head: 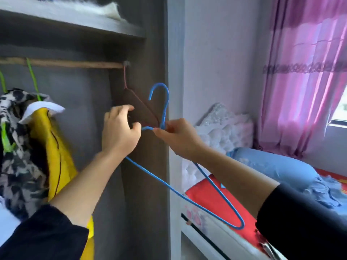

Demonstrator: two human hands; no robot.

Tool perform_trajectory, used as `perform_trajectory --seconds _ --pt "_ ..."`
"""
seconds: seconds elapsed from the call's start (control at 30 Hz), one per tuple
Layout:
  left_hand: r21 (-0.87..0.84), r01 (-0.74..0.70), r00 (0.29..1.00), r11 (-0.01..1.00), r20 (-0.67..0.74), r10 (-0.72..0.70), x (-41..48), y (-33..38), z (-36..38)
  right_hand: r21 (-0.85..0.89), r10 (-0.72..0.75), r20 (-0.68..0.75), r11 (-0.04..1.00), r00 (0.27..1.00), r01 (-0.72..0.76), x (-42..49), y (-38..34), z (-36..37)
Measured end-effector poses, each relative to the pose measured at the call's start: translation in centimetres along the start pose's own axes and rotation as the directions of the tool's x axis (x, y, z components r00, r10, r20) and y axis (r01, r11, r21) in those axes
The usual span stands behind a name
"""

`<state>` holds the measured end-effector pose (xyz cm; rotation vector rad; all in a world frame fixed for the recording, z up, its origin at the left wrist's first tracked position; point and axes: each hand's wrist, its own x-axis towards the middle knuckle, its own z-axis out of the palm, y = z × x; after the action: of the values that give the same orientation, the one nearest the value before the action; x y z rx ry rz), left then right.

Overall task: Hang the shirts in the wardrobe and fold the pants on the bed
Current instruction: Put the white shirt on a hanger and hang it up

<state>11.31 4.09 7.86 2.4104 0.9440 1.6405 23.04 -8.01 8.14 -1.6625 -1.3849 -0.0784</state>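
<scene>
Around the rod [75, 63], the grey wardrobe [155, 44] stands open, the rod spanning its upper part under a shelf. Right of the rod, past the wardrobe's side panel, is the bed [212, 197] with a red cover, a white tufted headboard [225, 124] and a blue pillow [277, 166]. Farther right of the rod, a pink curtain [300, 72] hangs over a window.

At the rod's left end hang a black-and-white patterned shirt [20, 156] and, just beside it, a yellow garment [54, 147] with a white collar. Both are on green hangers [33, 79] hooked over the rod.

Blue hanger [165, 109]: off the rod, below and right of its right end, hook upward, empty. Its triangle slopes down toward the bed.

Pink hanger [124, 77]: hooked on the rod's far right end, against the side panel, empty.

Right hand [178, 139]: below the rod's right end, pinches the blue hanger at the base of its hook. Left hand [120, 132]: just beside the right hand, apart from it, with its fingers curled at the pink hanger's lower arm. I cannot tell whether it grips. Both sleeves are black.
</scene>
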Motion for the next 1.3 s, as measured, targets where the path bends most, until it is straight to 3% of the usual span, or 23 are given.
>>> perform_trajectory --seconds 0.13,0.27,0.3,0.4,0.5,0.73,0.93,1.07,1.3 --pt "-0.082 -0.061 0.998 0.995 0.003 0.062 -7.6 6.4 2.7 0.053 0.100 0.042 0.993 0.994 -0.102 -7.9 5.1 -6.1" --pt "-0.128 -0.096 0.983 0.987 0.145 0.114 -12.6 11.0 6.1 -0.079 0.194 0.065 0.979 0.979 -0.188 -13.5 9.2 -10.8" --pt "-0.172 -0.102 0.964 0.980 0.225 0.140 -15.4 14.4 8.3 -0.127 0.277 0.043 0.954 0.960 -0.270 -16.9 11.4 -13.7" --pt "-0.197 -0.010 0.916 0.980 0.392 0.088 -19.9 18.0 12.1 -0.201 0.340 0.074 0.926 0.938 -0.320 -21.8 15.0 -16.8" --pt "-0.260 -0.046 0.839 0.964 0.513 0.179 -24.7 24.1 17.3 -0.332 0.454 0.052 0.848 0.890 -0.413 -27.3 19.4 -21.8" --pt "-0.416 -0.159 0.604 0.895 0.676 0.422 -32.7 38.7 28.6 -0.353 0.643 -0.126 0.683 0.756 -0.640 -39.0 29.8 -32.8" --pt "-0.521 -0.157 0.410 0.839 0.738 0.535 -38.5 51.5 39.4 -0.302 0.728 -0.381 0.484 0.570 -0.821 -46.8 39.2 -42.1" --pt "-0.554 -0.126 0.299 0.823 0.769 0.564 -42.2 59.2 45.7 -0.261 0.811 -0.427 0.313 0.400 -0.913 -51.3 44.8 -47.9" --pt "-0.577 -0.150 0.095 0.803 0.800 0.592 -50.4 71.4 53.8 -0.170 0.804 -0.566 0.102 0.182 -0.980 -59.8 52.7 -57.1"
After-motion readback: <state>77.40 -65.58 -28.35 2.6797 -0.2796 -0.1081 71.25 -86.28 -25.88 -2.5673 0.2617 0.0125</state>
